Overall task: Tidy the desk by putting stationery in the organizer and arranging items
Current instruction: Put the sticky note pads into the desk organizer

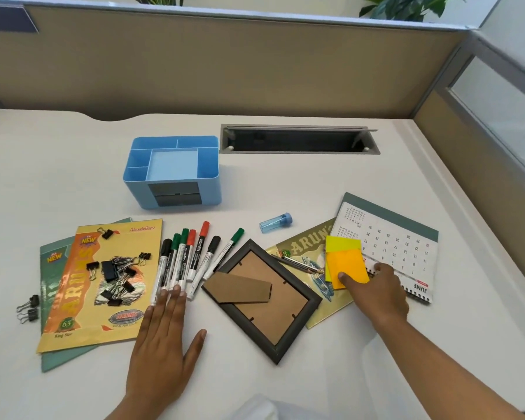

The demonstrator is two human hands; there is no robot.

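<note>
A blue organizer (172,171) with empty compartments stands at the desk's middle back. Several whiteboard markers (191,259) lie fanned in front of it. My left hand (161,338) lies flat on the desk, its straight fingertips touching the markers' near ends. Orange and yellow sticky note pads (346,262) rest on a notebook (303,253) and a desk calendar (397,244). My right hand (379,292) pinches the orange pad, thumb on top, fingers at its right edge. Two pencils (297,263) lie beside the pads.
A picture frame (264,298) lies face down at the centre. Two notebooks (103,283) at the left carry several binder clips (115,271); two more clips (29,307) lie left of them. A small blue tube (275,222) lies behind the frame. A cable slot (297,139) opens at the back.
</note>
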